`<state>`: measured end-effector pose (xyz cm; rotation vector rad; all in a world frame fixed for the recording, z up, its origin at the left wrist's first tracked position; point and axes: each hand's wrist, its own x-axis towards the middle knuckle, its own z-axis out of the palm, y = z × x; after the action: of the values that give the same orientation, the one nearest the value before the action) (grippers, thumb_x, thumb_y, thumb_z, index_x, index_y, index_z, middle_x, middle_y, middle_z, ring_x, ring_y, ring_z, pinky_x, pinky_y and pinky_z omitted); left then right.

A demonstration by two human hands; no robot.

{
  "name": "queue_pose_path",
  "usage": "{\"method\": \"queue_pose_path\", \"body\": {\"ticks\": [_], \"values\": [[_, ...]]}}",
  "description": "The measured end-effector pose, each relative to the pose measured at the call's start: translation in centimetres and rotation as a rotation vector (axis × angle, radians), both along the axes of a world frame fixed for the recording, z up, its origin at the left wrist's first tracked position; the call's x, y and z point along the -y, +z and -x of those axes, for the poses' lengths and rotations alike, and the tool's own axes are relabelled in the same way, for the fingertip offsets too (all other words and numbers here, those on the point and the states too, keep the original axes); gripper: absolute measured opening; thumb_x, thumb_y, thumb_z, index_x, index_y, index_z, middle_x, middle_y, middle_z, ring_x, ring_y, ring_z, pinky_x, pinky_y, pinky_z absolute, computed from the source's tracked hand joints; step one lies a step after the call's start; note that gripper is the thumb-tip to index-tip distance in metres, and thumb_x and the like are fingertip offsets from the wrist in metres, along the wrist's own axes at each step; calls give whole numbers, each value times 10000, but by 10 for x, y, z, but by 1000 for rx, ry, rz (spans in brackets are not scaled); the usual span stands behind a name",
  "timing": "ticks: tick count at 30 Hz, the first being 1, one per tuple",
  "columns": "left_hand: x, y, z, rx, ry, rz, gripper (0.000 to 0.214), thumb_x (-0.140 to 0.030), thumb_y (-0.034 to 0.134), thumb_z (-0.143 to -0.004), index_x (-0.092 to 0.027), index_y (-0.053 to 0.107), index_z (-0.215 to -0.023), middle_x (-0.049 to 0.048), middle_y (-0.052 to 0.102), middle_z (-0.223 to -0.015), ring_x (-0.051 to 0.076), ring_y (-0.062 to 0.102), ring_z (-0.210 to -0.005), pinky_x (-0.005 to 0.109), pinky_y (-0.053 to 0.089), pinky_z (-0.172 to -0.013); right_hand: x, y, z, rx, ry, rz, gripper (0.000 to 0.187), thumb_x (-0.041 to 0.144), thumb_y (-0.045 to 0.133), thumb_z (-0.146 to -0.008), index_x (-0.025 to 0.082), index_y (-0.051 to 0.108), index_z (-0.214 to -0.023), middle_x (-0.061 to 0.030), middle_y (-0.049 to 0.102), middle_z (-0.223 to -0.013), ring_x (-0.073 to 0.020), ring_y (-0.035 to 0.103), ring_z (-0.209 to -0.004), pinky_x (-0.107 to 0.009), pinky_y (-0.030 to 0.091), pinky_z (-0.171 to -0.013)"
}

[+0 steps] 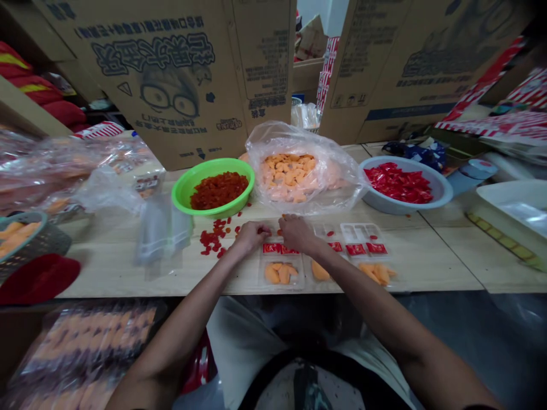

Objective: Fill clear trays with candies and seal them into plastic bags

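My left hand [253, 234] is closed in a pinch at the upper left of a clear compartment tray [261, 276]; what its fingertips hold is too small to make out. My right hand [298, 232] reaches over the same tray with curled fingers, and its fingertips are partly hidden. This tray holds orange pieces [281, 273] in its lower part and red packets [272, 248] in its middle. Two similar trays stand to the right, with red packets [355, 249], orange pieces [376, 273] and small red bits [373, 237]. Loose red bits [211, 239] lie left of my left hand.
Behind the trays stand a green bowl [179, 196] of red bits, an open plastic bag [342, 165] of orange pieces and a blue-grey bowl [447, 193] of red packets. Clear bags [160, 228] lie left. Tall cardboard boxes [171, 74] wall the back. A basket [47, 245] stands far left.
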<state>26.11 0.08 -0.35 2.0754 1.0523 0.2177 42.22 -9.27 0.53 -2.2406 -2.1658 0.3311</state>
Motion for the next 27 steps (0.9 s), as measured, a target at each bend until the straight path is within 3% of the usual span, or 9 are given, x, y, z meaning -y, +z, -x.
{"method": "queue_pose_path", "body": {"ticks": [7,11,15,20,24,27], "values": [[0,-4,-9,-11,48,-100,142,-150,649,-794,-160,773,-863,59,746,-828,177,651,-771,264,479,-748,15,4,1,-28,37,35,300,242,547,-889,116,611,-1153,-180,631,-1151,-296,601,-1058,-386,449,-900],[-5,-4,-10,26,33,-96,131,-149,661,-776,-183,776,-829,53,747,-869,191,648,-852,273,479,-817,9,12,-9,-51,-57,47,326,183,533,-900,110,596,-1211,-168,657,-1151,-246,626,-1060,-311,461,-885],[-13,2,-1,76,133,-11,220,-197,578,-832,-136,742,-966,54,728,-827,169,624,-727,260,484,-677,-14,13,-19,-9,-131,95,311,106,562,-844,115,645,-1143,-178,701,-1056,-273,672,-1005,-323,493,-810],[-9,11,5,177,160,290,173,-184,573,-797,-130,668,-931,28,691,-762,114,555,-575,216,419,-549,-38,6,-20,17,-134,122,364,113,608,-818,113,632,-1181,-212,699,-1079,-322,679,-1032,-386,507,-831],[-7,7,4,125,89,184,154,-285,620,-789,-157,616,-704,-11,592,-585,121,515,-552,220,386,-545,-43,6,-19,8,-117,111,394,122,622,-814,118,611,-1208,-218,692,-1118,-312,671,-1062,-377,499,-858],[-14,4,5,124,183,128,228,-341,571,-831,-160,617,-700,-26,545,-545,118,472,-526,224,363,-527,-42,10,-10,-45,-33,105,366,171,619,-828,167,620,-1194,-155,716,-1092,-270,679,-1030,-320,498,-820]]}}
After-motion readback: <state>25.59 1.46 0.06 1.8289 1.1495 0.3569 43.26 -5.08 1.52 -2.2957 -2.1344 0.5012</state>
